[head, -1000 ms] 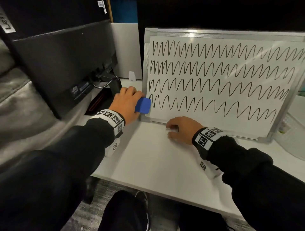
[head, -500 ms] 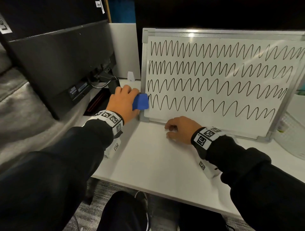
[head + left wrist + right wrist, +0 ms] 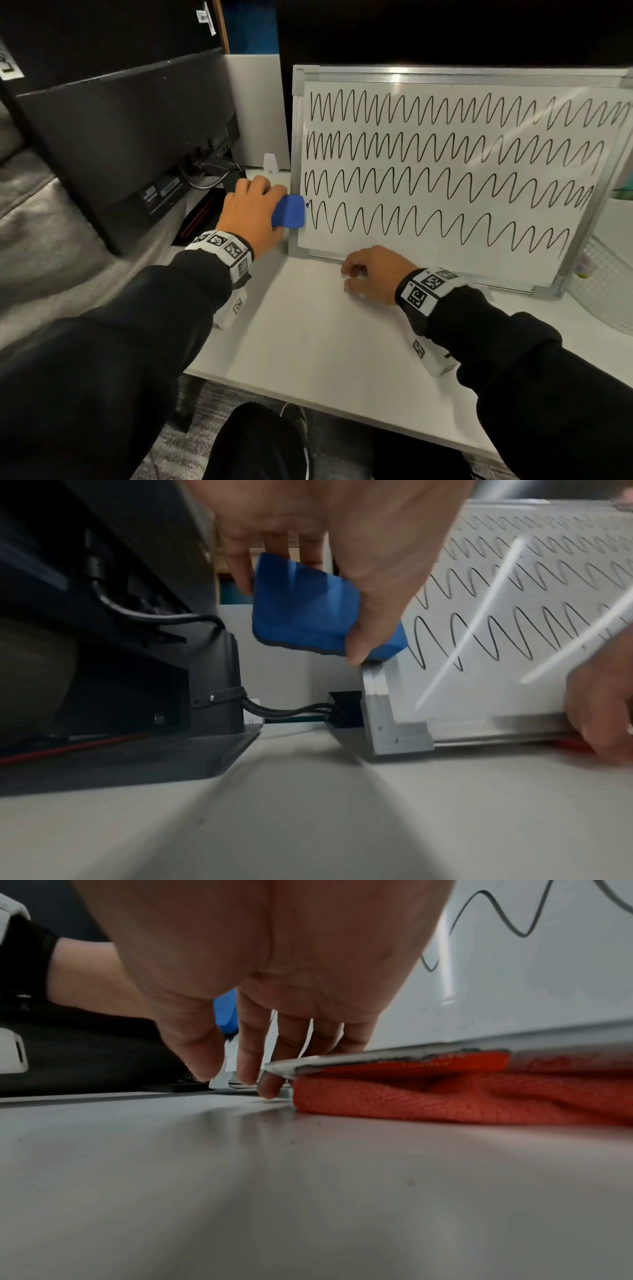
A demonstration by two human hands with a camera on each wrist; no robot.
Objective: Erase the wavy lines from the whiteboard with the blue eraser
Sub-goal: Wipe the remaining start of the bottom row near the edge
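Observation:
A whiteboard (image 3: 462, 260) with a silver frame leans upright at the back of the desk. Four rows of black wavy lines (image 3: 445, 147) cross it. My left hand (image 3: 253, 212) grips the blue eraser (image 3: 289, 211) between thumb and fingers. The eraser lies over the board's left frame, at the start of the bottom row. In the left wrist view the eraser (image 3: 301, 607) is tilted, its lower corner against the whiteboard (image 3: 514, 685). My right hand (image 3: 373, 270) rests on the desk, holding nothing, its fingertips (image 3: 246, 1074) against the board's lower frame.
A black monitor back (image 3: 120, 144) with cables (image 3: 212, 178) stands close on the left. An orange cloth (image 3: 445, 1099) is tucked under the board's lower edge. A white mesh basket (image 3: 603, 291) sits at the right. The white desk (image 3: 325, 342) ends near my knees.
My left hand has raised the eraser a little along the board's left frame. The wavy lines look the same, and the right hand has stayed put.

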